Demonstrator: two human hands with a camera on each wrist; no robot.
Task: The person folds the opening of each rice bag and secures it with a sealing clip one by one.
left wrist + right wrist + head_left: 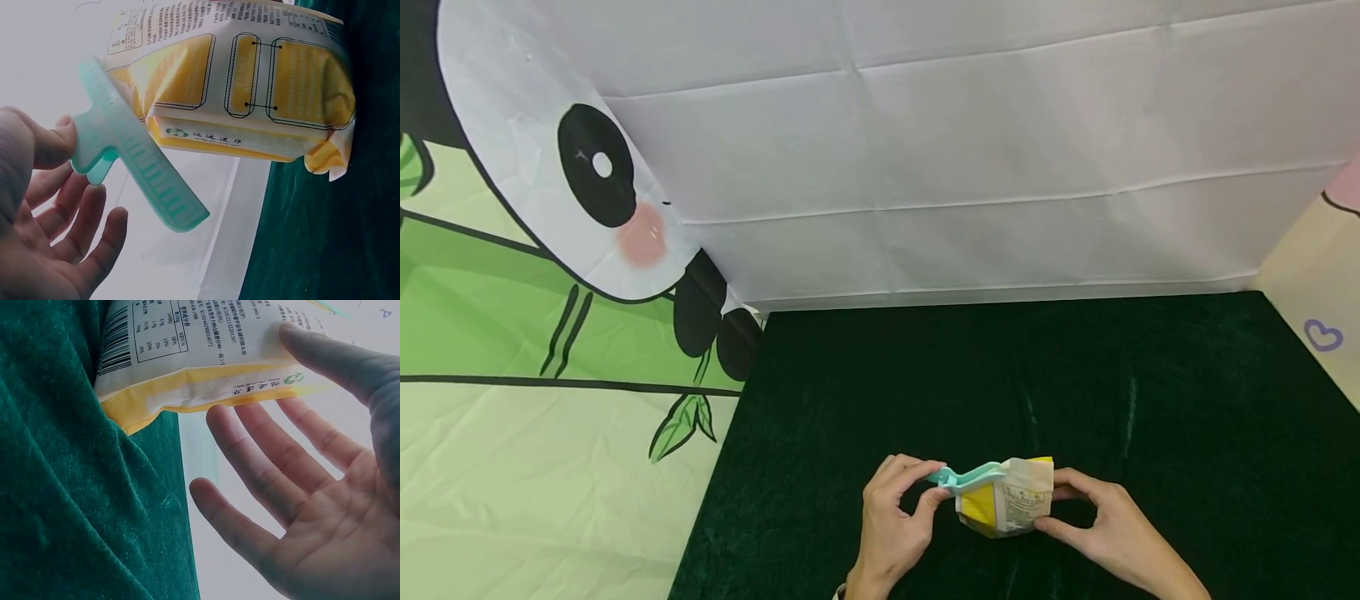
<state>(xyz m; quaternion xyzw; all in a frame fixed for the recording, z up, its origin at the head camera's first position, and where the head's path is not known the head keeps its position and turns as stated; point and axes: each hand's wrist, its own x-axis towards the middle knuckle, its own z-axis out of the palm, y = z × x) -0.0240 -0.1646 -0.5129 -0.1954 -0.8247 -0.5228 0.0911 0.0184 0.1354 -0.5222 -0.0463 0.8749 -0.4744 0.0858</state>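
The white fabric backdrop, creased in a grid of fold lines, stands behind my work surface, with a panda-and-bamboo printed sheet to my left. Before me lies the dark green velvet-like tablecloth, on whose near edge my hands meet. My right hand holds the small yellow-and-white printed plastic food packet by its right end, thumb on one face and a fingertip on the other; in the right wrist view the remaining fingers are spread straight beneath the packet, not curled round it. My left hand pinches the handle end of the mint-green ribbed plastic sealing clip between thumb and forefinger; in the left wrist view the other fingers hang loosely below. The clip sits along the packet's top-left edge, its long jaw bar laid against the folded packet mouth. The packet is low and central on the cloth, between my two hands; I cannot tell whether it touches the cloth.
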